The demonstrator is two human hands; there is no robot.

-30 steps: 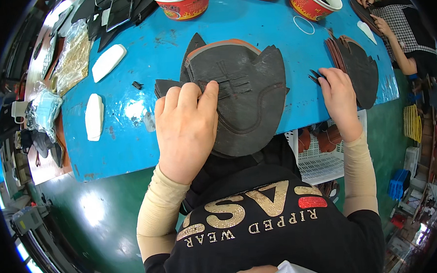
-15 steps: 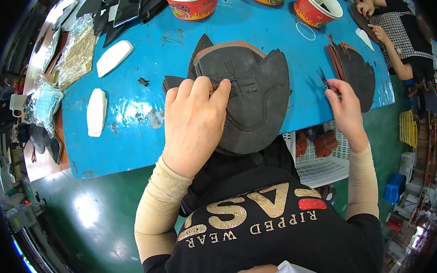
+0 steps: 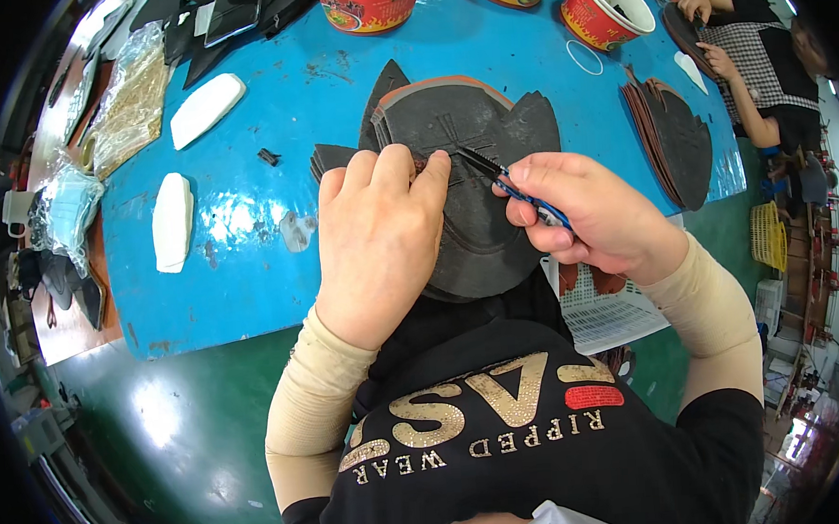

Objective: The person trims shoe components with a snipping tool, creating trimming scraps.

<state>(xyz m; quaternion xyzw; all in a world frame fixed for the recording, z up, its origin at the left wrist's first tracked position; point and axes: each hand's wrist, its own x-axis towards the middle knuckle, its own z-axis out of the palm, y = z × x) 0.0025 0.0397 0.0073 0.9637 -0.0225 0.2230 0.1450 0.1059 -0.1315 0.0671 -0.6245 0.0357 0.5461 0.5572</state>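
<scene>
A stack of dark grey leather-like shoe pieces [image 3: 493, 225] lies at the table's near edge, stitched lines crossing the top piece. My left hand [image 3: 377, 231] is closed on the stack's left side, thumb on top near the stitching; its curled fingers partly hide a small reddish-brown bit. In my right hand [image 3: 587, 206] is a pair of thread snips [image 3: 536, 202] with blue handles and dark blades. Their tips point left, close by the stitching and my left thumb. Whether the blades touch a thread is too small to tell.
A second stack of dark pieces [image 3: 677, 139] lies at the right. Red paper tubs [image 3: 606, 10] stand along the back. White pads [image 3: 173, 223] lie at the left. A white basket [image 3: 607, 314] sits below the table edge. Another person's hands [image 3: 712, 57] work at the far right.
My right hand has swung left from beside the right-hand stack, bringing the snips to the stitching on the middle stack. My left hand stays in nearly the same place.
</scene>
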